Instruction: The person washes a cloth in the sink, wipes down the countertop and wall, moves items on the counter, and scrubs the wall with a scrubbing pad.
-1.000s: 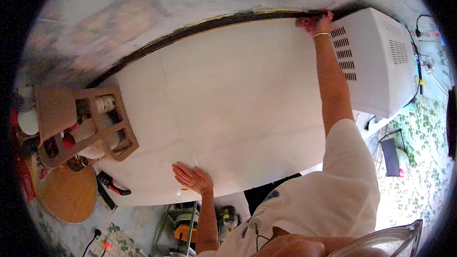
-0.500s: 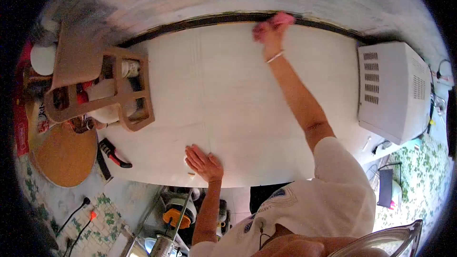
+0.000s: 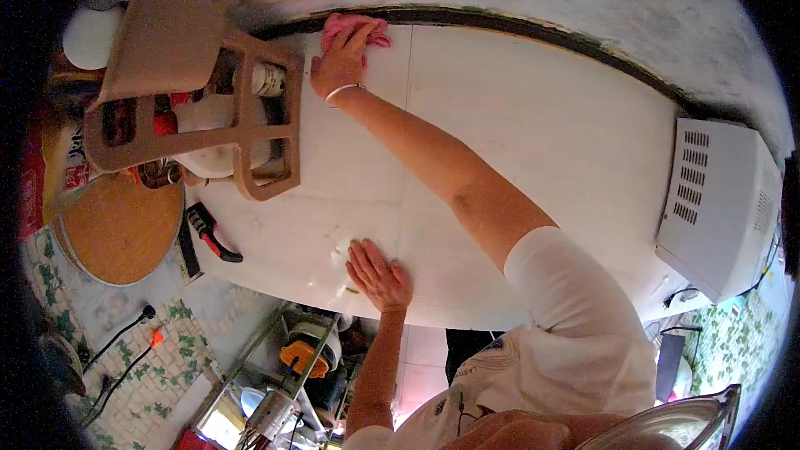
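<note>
My right hand [image 3: 340, 67], with a bracelet at the wrist, presses a crumpled pink cloth [image 3: 375, 32] onto the far left of the white tabletop [image 3: 483, 150], by the dark strip along the wall. Some of its fingers lie over the cloth. My left hand [image 3: 381, 279] rests flat on the tabletop near the front edge, fingers stretched out and holding nothing. A small yellowish mark or bit [image 3: 350, 289] shows beside that hand.
A brown plastic rack [image 3: 287, 175] with containers stands close left of my right hand. Left of it are a black-and-red knife sharpener [image 3: 215, 233] and a round wooden board [image 3: 125, 225]. A white boxy appliance [image 3: 712, 208] stands at the right end.
My right hand has swept the pink cloth leftward along the back edge, towards the brown rack. My left hand stays flat on the tabletop. The view has turned somewhat.
</note>
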Tool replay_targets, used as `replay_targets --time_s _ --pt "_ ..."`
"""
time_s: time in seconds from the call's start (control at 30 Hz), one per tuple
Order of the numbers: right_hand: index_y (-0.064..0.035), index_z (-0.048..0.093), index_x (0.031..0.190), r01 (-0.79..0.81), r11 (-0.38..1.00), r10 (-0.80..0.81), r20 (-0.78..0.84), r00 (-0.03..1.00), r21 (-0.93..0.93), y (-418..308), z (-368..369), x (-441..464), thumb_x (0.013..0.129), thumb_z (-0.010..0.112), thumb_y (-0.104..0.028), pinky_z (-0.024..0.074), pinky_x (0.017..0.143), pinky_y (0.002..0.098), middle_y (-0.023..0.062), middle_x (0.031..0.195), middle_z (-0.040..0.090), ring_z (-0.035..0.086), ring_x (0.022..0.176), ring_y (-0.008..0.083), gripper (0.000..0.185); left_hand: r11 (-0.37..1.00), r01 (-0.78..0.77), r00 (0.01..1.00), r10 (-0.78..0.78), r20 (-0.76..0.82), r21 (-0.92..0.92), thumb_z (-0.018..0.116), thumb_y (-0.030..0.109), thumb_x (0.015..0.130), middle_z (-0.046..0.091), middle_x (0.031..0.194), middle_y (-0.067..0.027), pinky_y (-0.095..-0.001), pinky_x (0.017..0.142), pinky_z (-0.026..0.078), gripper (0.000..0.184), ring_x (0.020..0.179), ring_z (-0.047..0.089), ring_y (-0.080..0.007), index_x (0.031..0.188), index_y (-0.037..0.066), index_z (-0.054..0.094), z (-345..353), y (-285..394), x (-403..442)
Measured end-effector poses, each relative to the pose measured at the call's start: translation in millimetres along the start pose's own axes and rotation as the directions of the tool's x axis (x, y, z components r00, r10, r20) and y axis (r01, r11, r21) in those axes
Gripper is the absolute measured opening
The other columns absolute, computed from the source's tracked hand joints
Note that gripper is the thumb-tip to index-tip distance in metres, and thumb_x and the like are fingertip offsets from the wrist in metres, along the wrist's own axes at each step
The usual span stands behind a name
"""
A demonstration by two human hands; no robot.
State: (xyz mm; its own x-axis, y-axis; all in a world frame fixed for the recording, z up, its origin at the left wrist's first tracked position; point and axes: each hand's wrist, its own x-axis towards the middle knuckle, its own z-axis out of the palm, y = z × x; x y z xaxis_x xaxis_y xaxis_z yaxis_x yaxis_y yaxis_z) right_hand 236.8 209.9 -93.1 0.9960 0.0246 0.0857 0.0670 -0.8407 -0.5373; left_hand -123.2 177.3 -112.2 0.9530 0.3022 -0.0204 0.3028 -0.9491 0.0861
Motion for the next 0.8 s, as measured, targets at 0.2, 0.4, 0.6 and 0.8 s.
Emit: replay_targets --time_s 0.2,0.4,0.6,0.8 --pt "-0.0012 0.044 0.12 0.407 0.913 -0.403 0.092 0.911 -0.031 105 -54 -3 0.082 0.047 -0.026 0.0366 0.093 0.0412 0.0229 0.126 0.039 0.038 0.117 0.0365 0.045 1.0 -0.019 1.0 0.018 -0.019 -0.017 0.028 0.032 0.089 0.024 0.138 -0.0211 -0.0494 0.104 0.013 0.056 0.128 0.023 -0.035 0.134 -0.001 0.023 -3 2 0" --pt "-0.0127 0.056 0.107 0.166 0.938 -0.143 0.096 0.985 -0.305 263 -163 -44 0.079 0.048 -0.018 0.0444 0.083 0.0397 0.008 0.114 0.055 0.054 0.101 0.0259 0.029 0.999 -0.033 0.999 0.033 -0.032 -0.001 0.029 0.033 0.089 0.021 0.14 -0.02 -0.0483 0.104 0.014 0.057 0.129 0.02 -0.034 0.135 0.0 0.021 -4 1 -6" --pt "-0.0066 0.058 0.104 -0.168 0.882 0.16 -0.057 0.986 -0.44 395 -303 -139 0.076 0.056 -0.04 0.0435 0.081 0.044 0.0145 0.102 0.06 0.054 0.097 0.0334 0.043 1.0 -0.02 0.999 0.019 -0.042 -0.022 0.027 0.032 0.091 0.019 0.141 -0.0175 -0.0482 0.105 0.012 0.054 0.131 0.018 -0.0318 0.136 0.003 0.02 -6 2 -4" --pt "-0.0038 0.058 0.086 0.048 0.969 -0.143 -0.393 0.908 -0.243 382 -232 -87 0.076 0.057 -0.023 0.043 0.074 0.0368 0.0123 0.086 0.06 0.056 0.082 0.0302 0.021 0.999 -0.031 0.999 0.031 0.008 0.029 0.027 0.033 0.089 0.017 0.141 -0.0188 -0.0472 0.105 0.011 0.057 0.131 0.016 -0.0327 0.136 0.0 0.018 -6 2 -5"
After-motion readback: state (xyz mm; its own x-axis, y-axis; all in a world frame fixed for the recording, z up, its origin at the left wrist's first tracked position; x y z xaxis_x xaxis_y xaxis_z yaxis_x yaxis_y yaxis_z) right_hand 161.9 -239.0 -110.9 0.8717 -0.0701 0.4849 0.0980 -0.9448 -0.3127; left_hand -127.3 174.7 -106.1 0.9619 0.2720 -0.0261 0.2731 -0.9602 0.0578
